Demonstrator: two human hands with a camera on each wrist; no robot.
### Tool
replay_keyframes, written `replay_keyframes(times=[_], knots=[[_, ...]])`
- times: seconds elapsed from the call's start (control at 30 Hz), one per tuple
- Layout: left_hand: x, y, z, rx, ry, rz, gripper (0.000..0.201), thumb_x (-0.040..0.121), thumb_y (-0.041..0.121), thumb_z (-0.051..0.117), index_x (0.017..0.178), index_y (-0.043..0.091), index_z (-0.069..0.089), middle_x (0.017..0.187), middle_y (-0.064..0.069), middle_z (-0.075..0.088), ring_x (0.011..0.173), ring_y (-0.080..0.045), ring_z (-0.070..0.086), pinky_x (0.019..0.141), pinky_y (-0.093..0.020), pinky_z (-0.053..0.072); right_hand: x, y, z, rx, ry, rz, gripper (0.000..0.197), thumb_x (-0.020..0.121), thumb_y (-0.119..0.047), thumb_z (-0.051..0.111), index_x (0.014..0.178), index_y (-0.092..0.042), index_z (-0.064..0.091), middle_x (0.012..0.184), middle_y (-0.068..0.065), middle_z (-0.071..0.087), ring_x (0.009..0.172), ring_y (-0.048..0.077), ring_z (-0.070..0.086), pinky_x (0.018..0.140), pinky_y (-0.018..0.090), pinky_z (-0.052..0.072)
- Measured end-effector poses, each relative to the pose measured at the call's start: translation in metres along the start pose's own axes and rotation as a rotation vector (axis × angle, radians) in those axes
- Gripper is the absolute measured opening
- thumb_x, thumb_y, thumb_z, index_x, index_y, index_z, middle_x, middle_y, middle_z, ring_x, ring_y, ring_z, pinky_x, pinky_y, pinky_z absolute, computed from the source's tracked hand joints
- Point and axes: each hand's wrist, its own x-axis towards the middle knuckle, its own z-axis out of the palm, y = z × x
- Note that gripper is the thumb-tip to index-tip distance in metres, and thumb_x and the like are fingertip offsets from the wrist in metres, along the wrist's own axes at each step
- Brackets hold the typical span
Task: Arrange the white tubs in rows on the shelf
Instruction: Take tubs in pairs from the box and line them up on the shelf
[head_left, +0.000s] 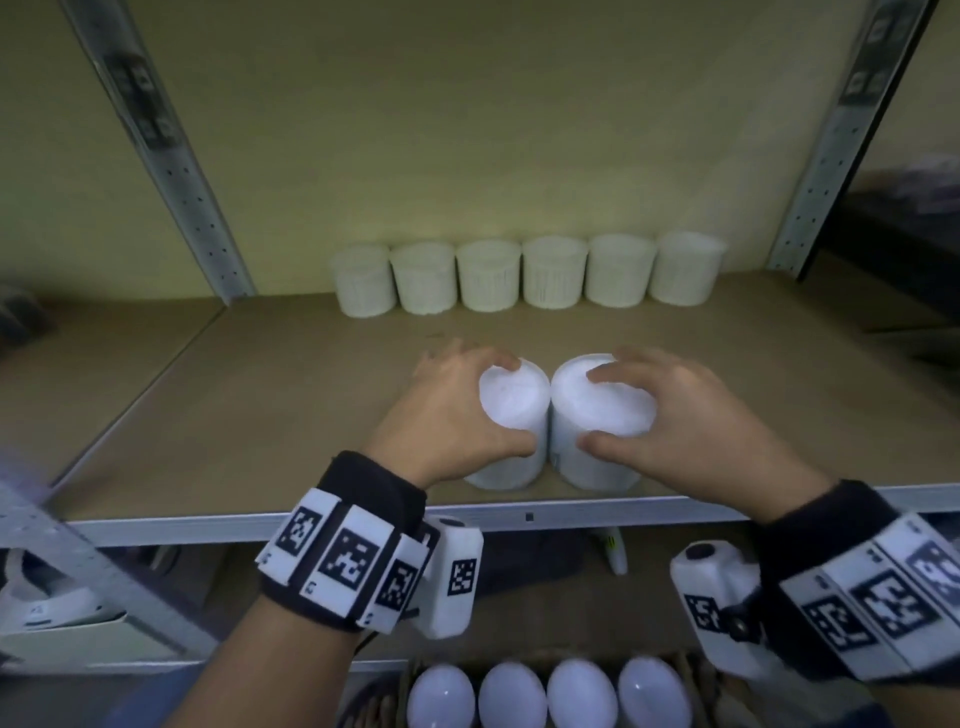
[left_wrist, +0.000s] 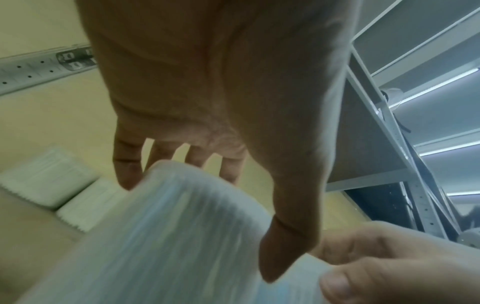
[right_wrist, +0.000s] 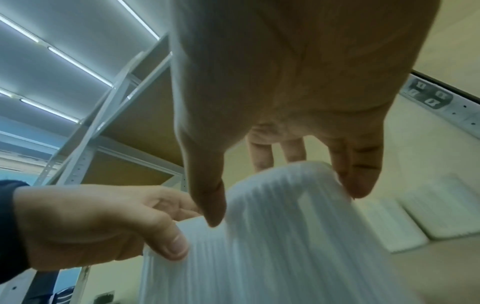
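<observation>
Two white ribbed tubs stand side by side near the front edge of the brown shelf (head_left: 260, 395). My left hand (head_left: 457, 410) grips the left tub (head_left: 511, 400) from above, thumb on its near side, fingers over the far rim. My right hand (head_left: 660, 410) grips the right tub (head_left: 605, 402) the same way. The wrist views show the left tub (left_wrist: 166, 226) under my left hand (left_wrist: 207, 205) and the right tub (right_wrist: 291, 226) under my right hand (right_wrist: 280, 195). Several more white tubs (head_left: 524, 275) stand in a row against the back wall.
Grey perforated uprights (head_left: 171, 161) (head_left: 831, 171) frame the shelf on both sides. A grey metal lip (head_left: 571, 512) runs along its front edge. Below the shelf, several white rounded tops (head_left: 545, 696) sit in a row. Bare shelf board lies left of my hands.
</observation>
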Motion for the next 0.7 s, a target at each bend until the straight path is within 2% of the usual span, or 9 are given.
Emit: replay_keyframes(times=[0.1,0.23,0.37,0.47,0.5,0.6,0.7], knots=[[0.006,-0.003,0.009,0.009,0.027,-0.009,0.062,0.063,0.046,0.073,0.121,0.036,0.053,0.125,0.010,0.049,0.119,-0.016,0.043,0.102,-0.038,0.041,0.008,0.006,0.008,0.004,-0.013,0.044,0.061,0.077,-0.051,0.066,0.134,-0.035,0.051,0.152,-0.007,0.035,0.138,0.024,0.034,0.111,0.035,0.030],[0.009,-0.003,0.014,0.038,0.046,-0.007,0.062,0.067,0.046,0.072,0.124,0.036,0.050,0.126,0.012,0.046,0.116,-0.016,0.040,0.102,-0.036,0.038,0.012,0.007,0.011,-0.009,-0.032,0.060,0.062,0.082,-0.053,0.060,0.139,-0.035,0.044,0.155,-0.008,0.028,0.142,0.024,0.025,0.114,0.034,0.022],[0.007,-0.003,0.016,0.037,0.031,-0.014,0.063,0.072,0.046,0.069,0.130,0.037,0.046,0.134,0.012,0.040,0.121,-0.017,0.036,0.106,-0.037,0.035,0.008,0.005,0.010,-0.024,-0.033,0.059,0.062,0.085,-0.052,0.057,0.142,-0.035,0.039,0.156,-0.009,0.024,0.141,0.023,0.020,0.114,0.034,0.021],[0.001,-0.002,0.014,0.054,0.013,-0.007,0.063,0.076,0.047,0.068,0.133,0.038,0.043,0.138,0.012,0.036,0.126,-0.017,0.033,0.109,-0.037,0.032,0.002,0.005,0.010,-0.107,-0.005,0.035,0.069,0.084,-0.055,0.055,0.145,-0.038,0.029,0.153,-0.007,0.024,0.136,0.022,0.019,0.112,0.038,0.024],[-0.002,-0.002,0.014,0.068,0.023,0.002,0.062,0.076,0.048,0.068,0.133,0.038,0.044,0.138,0.012,0.036,0.126,-0.017,0.032,0.108,-0.036,0.031,-0.001,0.004,0.009,-0.132,0.031,0.016,0.068,0.084,-0.055,0.055,0.145,-0.038,0.029,0.149,-0.006,0.028,0.133,0.021,0.022,0.110,0.038,0.026],[-0.014,0.001,0.013,0.104,0.099,0.041,0.053,0.079,0.048,0.066,0.128,0.036,0.049,0.133,0.014,0.039,0.127,-0.014,0.030,0.106,-0.032,0.028,-0.009,0.002,0.009,-0.139,0.131,-0.052,0.051,0.086,-0.049,0.056,0.133,-0.032,0.049,0.129,-0.009,0.045,0.120,0.016,0.035,0.102,0.034,0.033],[-0.023,0.002,0.011,0.084,0.146,0.079,0.038,0.083,0.038,0.065,0.120,0.029,0.057,0.124,0.011,0.046,0.120,-0.013,0.036,0.103,-0.028,0.034,-0.013,0.000,0.010,-0.112,0.101,-0.093,0.039,0.090,-0.037,0.056,0.126,-0.024,0.058,0.124,-0.008,0.051,0.118,0.014,0.041,0.102,0.030,0.037]])
